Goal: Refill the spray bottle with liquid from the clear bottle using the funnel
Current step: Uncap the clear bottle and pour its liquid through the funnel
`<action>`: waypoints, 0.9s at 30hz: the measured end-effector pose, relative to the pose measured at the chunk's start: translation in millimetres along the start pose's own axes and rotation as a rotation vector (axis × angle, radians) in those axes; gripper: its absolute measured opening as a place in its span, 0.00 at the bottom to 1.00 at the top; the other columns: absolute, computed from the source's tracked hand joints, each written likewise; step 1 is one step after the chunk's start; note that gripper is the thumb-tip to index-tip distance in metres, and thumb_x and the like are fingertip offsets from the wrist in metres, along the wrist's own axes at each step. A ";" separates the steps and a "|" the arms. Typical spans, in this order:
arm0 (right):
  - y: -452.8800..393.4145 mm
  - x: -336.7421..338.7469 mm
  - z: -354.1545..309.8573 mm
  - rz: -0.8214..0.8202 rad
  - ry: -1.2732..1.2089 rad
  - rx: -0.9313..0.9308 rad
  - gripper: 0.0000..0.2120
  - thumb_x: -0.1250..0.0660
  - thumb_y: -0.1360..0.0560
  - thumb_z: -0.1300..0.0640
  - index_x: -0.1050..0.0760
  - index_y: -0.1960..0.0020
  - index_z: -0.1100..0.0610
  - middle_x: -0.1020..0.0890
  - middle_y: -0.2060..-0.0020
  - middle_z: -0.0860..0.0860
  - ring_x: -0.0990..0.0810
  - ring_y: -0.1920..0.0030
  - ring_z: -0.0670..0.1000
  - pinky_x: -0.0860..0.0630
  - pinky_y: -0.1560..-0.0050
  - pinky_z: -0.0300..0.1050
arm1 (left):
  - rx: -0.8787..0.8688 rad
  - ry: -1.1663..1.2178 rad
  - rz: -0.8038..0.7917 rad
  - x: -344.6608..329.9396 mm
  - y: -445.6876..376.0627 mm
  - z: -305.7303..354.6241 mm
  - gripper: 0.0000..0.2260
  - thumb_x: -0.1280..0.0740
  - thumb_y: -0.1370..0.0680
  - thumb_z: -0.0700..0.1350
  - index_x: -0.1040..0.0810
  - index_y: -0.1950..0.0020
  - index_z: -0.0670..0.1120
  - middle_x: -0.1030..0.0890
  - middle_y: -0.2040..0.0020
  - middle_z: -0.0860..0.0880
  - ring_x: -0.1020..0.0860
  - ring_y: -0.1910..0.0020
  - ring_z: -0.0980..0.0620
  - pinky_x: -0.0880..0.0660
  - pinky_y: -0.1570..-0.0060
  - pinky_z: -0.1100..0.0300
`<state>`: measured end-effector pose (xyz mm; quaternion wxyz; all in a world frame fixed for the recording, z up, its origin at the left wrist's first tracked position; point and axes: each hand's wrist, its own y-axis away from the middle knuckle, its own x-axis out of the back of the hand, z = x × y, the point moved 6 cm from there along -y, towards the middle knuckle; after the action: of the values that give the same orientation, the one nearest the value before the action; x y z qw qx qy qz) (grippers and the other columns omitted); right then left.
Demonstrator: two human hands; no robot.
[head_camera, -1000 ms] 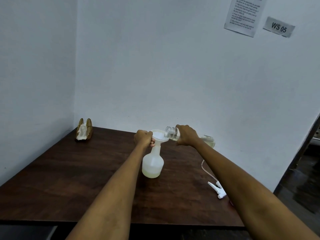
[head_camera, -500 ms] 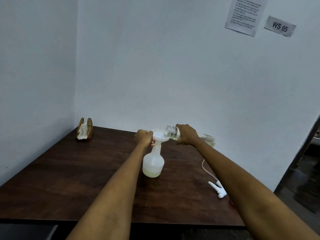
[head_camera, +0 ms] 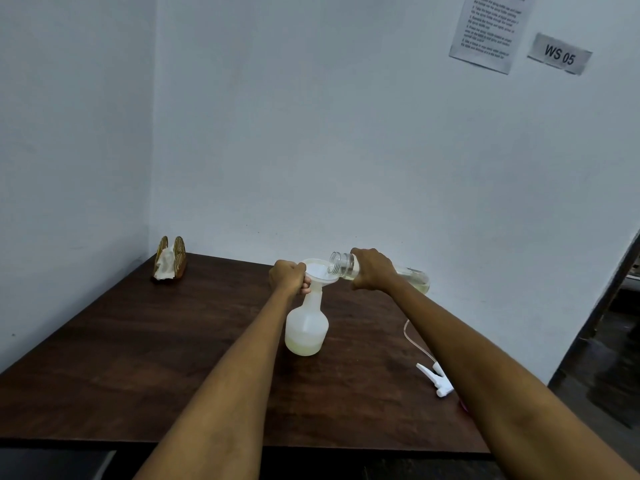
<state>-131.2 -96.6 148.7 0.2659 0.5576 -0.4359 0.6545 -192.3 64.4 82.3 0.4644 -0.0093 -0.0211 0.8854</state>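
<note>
I've got my left hand [head_camera: 289, 276] gripping the funnel [head_camera: 320, 271] atop the spray bottle [head_camera: 306, 327] mid-bench [head_camera: 138, 341]; right hand [head_camera: 372, 268] fingers wrap the clear bottle [head_camera: 346, 264], tipped w/ mouth over funnel. Best to pour slow, keep funnel steady.

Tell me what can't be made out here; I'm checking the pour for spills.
Head view only:
- Funnel stem and spray bottle neck: hidden by the left hand.
- Clear bottle middle: covered by the right hand.
- Any stream at its mouth: too faint to tell.
- Wall sheet text: too small, top cut off.
</note>
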 end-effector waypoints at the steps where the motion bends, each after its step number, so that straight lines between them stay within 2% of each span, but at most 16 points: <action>1: 0.0 0.0 0.0 0.002 -0.001 0.000 0.19 0.28 0.36 0.59 0.28 0.47 0.61 0.19 0.51 0.56 0.22 0.50 0.58 0.34 0.60 0.43 | -0.002 0.003 0.000 0.1 0.5 0.2 0.14 0.40 0.26 0.35 0.25 0.72 0.41 0.24 0.76 0.47 0.29 0.87 0.60 0.20 0.62 0.54; 4: 0.2 0.2 -0.6 0.006 0.004 0.006 0.19 0.28 0.35 0.59 0.28 0.46 0.61 0.19 0.51 0.56 0.22 0.50 0.58 0.34 0.59 0.43 | -0.006 0.003 0.003 0.6 0.6 0.1 0.15 0.40 0.26 0.35 0.25 0.72 0.41 0.24 0.75 0.47 0.29 0.87 0.60 0.20 0.62 0.55; 9: -0.5 0.9 -1.3 0.007 0.010 0.003 0.20 0.28 0.35 0.59 0.28 0.45 0.61 0.20 0.51 0.56 0.22 0.49 0.58 0.33 0.59 0.43 | 0.010 0.009 -0.002 0.0 -1.4 -1.4 0.14 0.40 0.27 0.35 0.25 0.72 0.40 0.26 0.83 0.52 0.29 0.87 0.59 0.20 0.62 0.54; 14: 0.0 0.9 -2.2 0.004 0.006 0.006 0.21 0.28 0.35 0.59 0.28 0.45 0.61 0.20 0.50 0.56 0.22 0.48 0.58 0.32 0.58 0.44 | -0.008 -0.005 -0.001 0.5 -0.3 0.4 0.14 0.40 0.25 0.35 0.26 0.71 0.41 0.24 0.74 0.46 0.29 0.87 0.60 0.20 0.65 0.57; 21: 0.1 2.3 -0.7 0.004 0.017 0.002 0.21 0.28 0.35 0.58 0.28 0.45 0.60 0.20 0.50 0.56 0.22 0.49 0.58 0.31 0.58 0.44 | -0.007 -0.012 0.002 -0.5 0.5 1.8 0.14 0.40 0.25 0.36 0.25 0.71 0.40 0.24 0.74 0.46 0.29 0.87 0.60 0.20 0.63 0.56; 27: 0.6 2.9 -0.2 0.004 0.021 0.002 0.20 0.28 0.35 0.58 0.28 0.45 0.61 0.20 0.50 0.57 0.22 0.49 0.58 0.32 0.59 0.44 | -0.008 -0.020 0.007 0.4 0.4 1.9 0.14 0.40 0.25 0.35 0.25 0.71 0.40 0.24 0.73 0.46 0.29 0.87 0.60 0.20 0.66 0.58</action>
<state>-132.5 -97.1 151.3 0.2686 0.5499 -0.4337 0.6614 -192.9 64.4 84.2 0.4609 -0.0022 -0.0293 0.8870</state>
